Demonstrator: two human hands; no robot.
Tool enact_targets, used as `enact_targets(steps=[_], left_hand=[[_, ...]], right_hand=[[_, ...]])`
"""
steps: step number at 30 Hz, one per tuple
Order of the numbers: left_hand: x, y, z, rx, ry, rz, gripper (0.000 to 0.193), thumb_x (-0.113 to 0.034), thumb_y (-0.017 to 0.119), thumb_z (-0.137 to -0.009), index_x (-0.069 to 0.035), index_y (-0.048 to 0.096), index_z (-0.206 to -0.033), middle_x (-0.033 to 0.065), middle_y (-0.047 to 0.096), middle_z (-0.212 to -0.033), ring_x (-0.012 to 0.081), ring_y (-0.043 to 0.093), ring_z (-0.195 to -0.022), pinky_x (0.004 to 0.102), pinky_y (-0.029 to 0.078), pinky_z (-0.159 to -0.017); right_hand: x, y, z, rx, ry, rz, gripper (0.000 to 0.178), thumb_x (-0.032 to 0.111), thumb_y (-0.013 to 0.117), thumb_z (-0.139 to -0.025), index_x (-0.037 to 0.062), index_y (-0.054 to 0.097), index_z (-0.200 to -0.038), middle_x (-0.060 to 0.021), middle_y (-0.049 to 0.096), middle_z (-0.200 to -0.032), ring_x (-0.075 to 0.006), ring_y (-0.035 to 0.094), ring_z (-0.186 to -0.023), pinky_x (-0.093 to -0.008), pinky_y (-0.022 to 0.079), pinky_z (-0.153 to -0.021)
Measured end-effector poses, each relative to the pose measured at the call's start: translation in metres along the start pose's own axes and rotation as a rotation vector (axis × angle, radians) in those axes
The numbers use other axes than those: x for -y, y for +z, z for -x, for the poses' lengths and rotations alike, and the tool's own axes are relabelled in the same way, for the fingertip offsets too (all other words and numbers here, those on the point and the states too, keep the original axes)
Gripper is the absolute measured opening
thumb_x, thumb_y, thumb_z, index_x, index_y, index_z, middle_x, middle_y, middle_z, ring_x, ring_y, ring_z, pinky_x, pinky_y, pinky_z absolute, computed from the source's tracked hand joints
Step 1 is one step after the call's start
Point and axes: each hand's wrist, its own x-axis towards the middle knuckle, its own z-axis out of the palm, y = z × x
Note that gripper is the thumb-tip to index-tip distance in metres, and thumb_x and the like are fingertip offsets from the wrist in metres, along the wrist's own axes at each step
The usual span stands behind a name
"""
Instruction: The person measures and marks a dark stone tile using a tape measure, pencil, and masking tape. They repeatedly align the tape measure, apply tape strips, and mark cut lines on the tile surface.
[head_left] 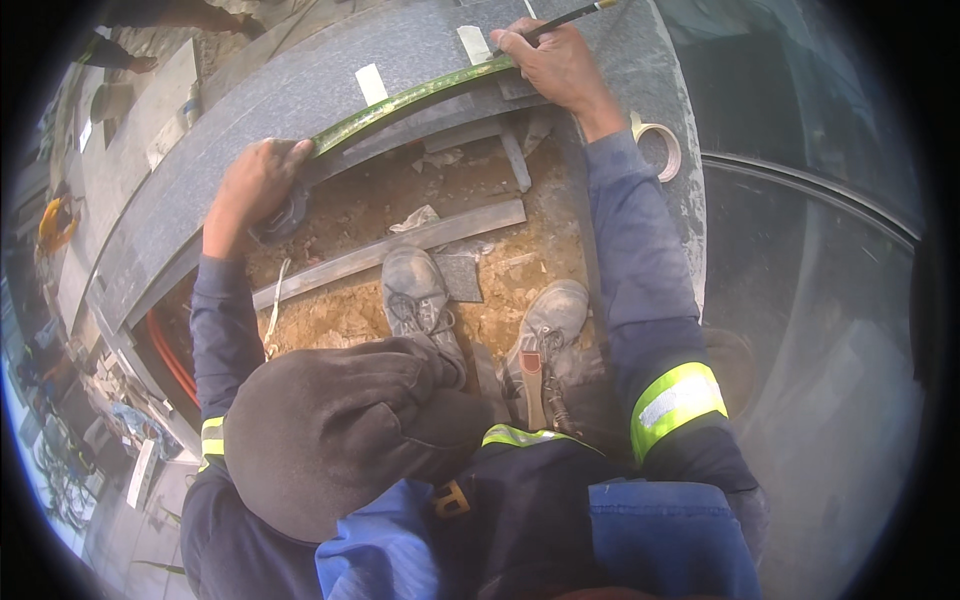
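Note:
A green-yellow measuring tape (400, 98) is stretched along the near edge of a grey stone slab (300, 90). My left hand (255, 185) is closed on the tape's left end, and a dark object below the fingers is too unclear to name. At the tape's other end my right hand (555, 65) grips a dark pencil (572, 17), its tip down at the slab beside the tape. Two pale strips of masking tape (371, 84) are stuck on the slab along the measuring tape.
A masking tape roll (660, 150) lies on the stone right of my right wrist. Below the slab, a pit of brown soil holds a metal bar (400, 250) and my shoes (415, 290). Dark glass (800, 260) stands at the right. Another person's hand (143, 64) shows far left.

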Motion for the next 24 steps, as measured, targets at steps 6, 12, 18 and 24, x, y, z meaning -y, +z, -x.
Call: enact_targets(steps=[6, 12, 18, 24], left_hand=[[0.004, 0.002, -0.001, -0.015, 0.028, -0.017, 0.044, -0.037, 0.055, -0.106, 0.001, 0.075, -0.103, 0.0281, 0.069, -0.086, 0.0443, 0.069, -0.083, 0.0496, 0.052, -0.076], [0.007, 0.005, -0.003, -0.037, 0.085, -0.042, 0.043, -0.036, 0.054, -0.107, 0.001, 0.075, -0.101, 0.0283, 0.069, -0.085, 0.0458, 0.068, -0.082, 0.0518, 0.052, -0.075], [0.006, 0.005, -0.003, -0.028, 0.069, -0.048, 0.043, -0.035, 0.053, -0.107, 0.002, 0.074, -0.099, 0.0281, 0.068, -0.084, 0.0461, 0.068, -0.082, 0.0527, 0.052, -0.074], [0.005, 0.003, -0.003, -0.007, 0.034, -0.048, 0.045, -0.038, 0.054, -0.106, 0.001, 0.076, -0.104, 0.0279, 0.07, -0.088, 0.0441, 0.069, -0.086, 0.049, 0.052, -0.076]], right_hand=[[-0.001, 0.001, 0.001, -0.004, 0.019, 0.017, 0.03, 0.035, 0.073, -0.097, 0.0054, 0.078, -0.092, 0.0022, 0.061, -0.067, -0.0073, 0.054, -0.059, -0.028, 0.044, -0.057], [0.001, 0.002, 0.002, 0.004, 0.049, 0.038, 0.03, 0.035, 0.072, -0.097, 0.0059, 0.079, -0.094, 0.0019, 0.062, -0.068, -0.0075, 0.056, -0.06, -0.0278, 0.046, -0.058], [0.0, 0.004, 0.002, 0.01, 0.024, 0.046, 0.031, 0.036, 0.071, -0.098, 0.0056, 0.079, -0.096, 0.0012, 0.064, -0.07, -0.0081, 0.057, -0.061, -0.0278, 0.047, -0.059], [-0.001, 0.005, 0.0, 0.013, 0.052, 0.032, 0.033, 0.037, 0.071, -0.097, 0.0055, 0.079, -0.096, 0.0014, 0.064, -0.071, -0.0084, 0.058, -0.061, -0.0278, 0.047, -0.059]])
